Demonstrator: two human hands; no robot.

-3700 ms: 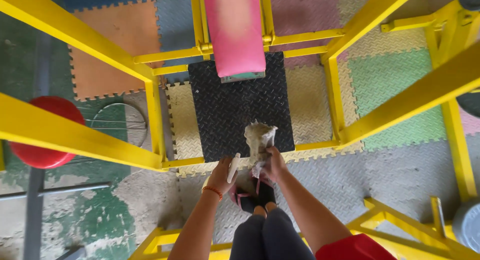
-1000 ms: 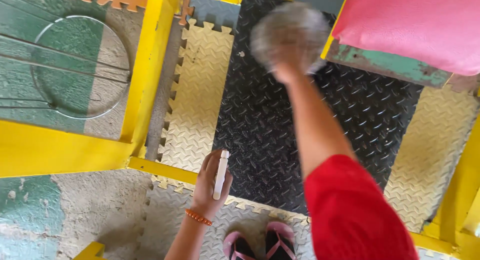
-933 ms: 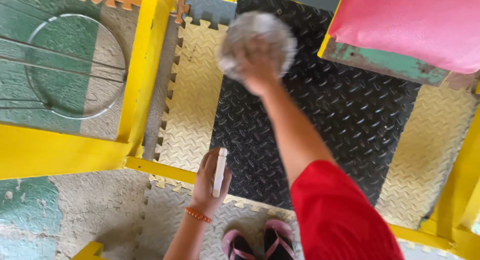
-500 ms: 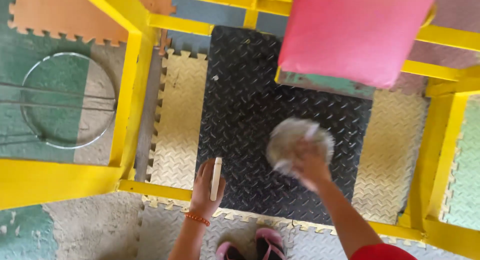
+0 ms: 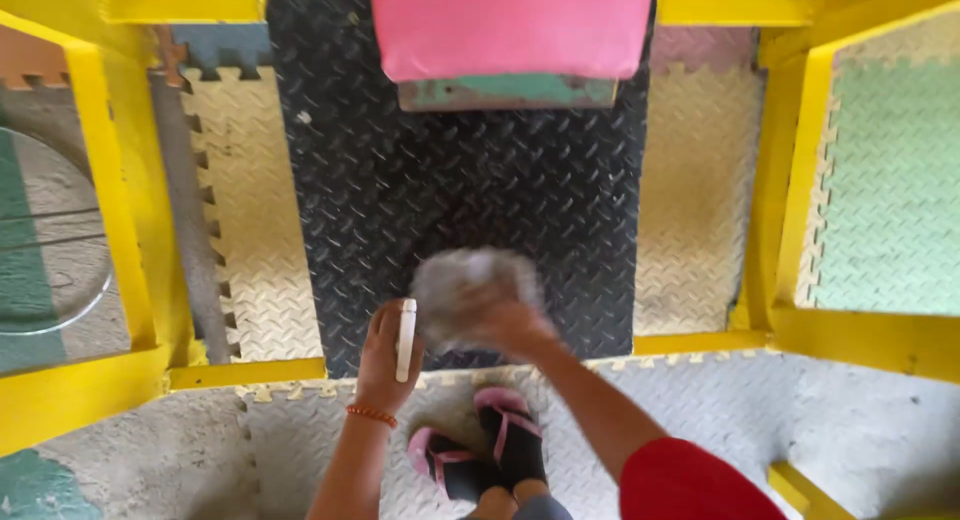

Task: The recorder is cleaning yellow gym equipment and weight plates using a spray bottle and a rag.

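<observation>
The right hand point(image 5: 505, 325) is closed on a bunched grey rag point(image 5: 465, 292), blurred, and presses it on the near edge of the black mat point(image 5: 400, 180). A second ago the rag was far up the mat by the pink pad point(image 5: 510, 25); it has since swept back toward the feet, so most of the mat looks covered. The left hand point(image 5: 385, 355) curls around a slim white bottle point(image 5: 406, 325), held upright just left of the rag. Around the mat lie cream floor tiles point(image 5: 700, 170) and a yellow frame point(image 5: 790, 180); pink sandals point(image 5: 480, 455) stand below.
</observation>
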